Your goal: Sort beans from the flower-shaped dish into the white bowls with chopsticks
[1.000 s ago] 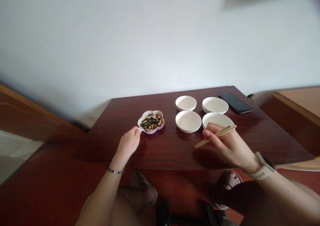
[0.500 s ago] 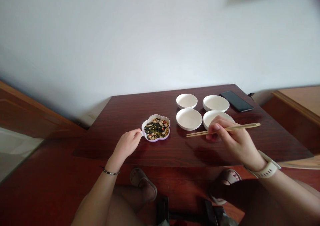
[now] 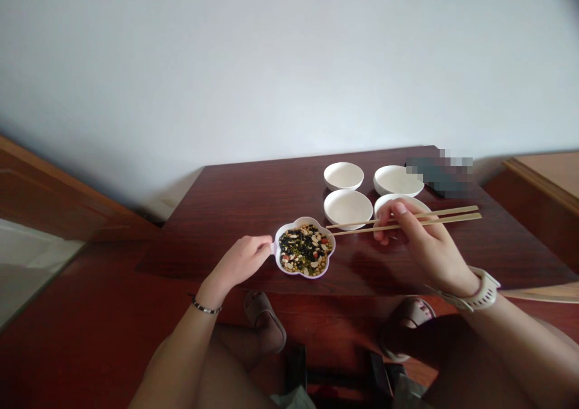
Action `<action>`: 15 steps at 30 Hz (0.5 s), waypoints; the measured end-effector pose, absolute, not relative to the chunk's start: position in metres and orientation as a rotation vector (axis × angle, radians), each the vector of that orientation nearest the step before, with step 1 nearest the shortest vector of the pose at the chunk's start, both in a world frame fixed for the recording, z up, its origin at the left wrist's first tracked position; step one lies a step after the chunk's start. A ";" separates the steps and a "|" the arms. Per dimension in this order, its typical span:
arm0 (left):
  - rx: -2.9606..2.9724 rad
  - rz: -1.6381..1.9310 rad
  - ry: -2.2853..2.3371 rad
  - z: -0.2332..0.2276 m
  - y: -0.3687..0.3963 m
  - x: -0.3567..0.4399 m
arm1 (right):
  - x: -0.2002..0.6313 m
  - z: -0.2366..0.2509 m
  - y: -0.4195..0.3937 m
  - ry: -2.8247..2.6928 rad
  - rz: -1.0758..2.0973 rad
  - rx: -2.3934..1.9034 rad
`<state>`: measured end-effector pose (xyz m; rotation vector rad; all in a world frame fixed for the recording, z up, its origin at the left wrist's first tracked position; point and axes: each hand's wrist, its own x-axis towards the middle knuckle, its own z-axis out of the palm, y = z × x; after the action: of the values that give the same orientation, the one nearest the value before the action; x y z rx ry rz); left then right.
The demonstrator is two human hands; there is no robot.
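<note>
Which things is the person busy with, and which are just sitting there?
Busy with: flower dish of mixed beans, gripped by the left hand; chopsticks in the right hand.
Just sitting: four white bowls, the blurred thing at the table corner.

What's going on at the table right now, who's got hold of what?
A person sits at a dark wooden table. The left hand grips the small handle of a flower-shaped dish filled with mixed beans and nuts, near the table's front edge. The right hand holds a pair of wooden chopsticks, tips pointing toward the dish but not in it. Four white bowls sit behind in a square, apparently empty.
</note>
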<state>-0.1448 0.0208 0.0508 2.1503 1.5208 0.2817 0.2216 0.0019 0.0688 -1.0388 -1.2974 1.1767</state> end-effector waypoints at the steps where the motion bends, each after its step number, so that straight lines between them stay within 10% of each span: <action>1: 2.144 0.284 1.513 0.051 0.020 -0.143 | 0.220 0.069 0.002 -1.303 1.180 -1.045; 15: 2.055 0.347 1.590 0.044 0.025 -0.135 | 0.205 0.053 -0.002 -1.436 1.246 -1.052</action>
<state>-0.1346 0.0249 0.0439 2.0547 1.5897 0.3475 0.2049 -0.0020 0.0528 -1.0524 -1.4362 1.2462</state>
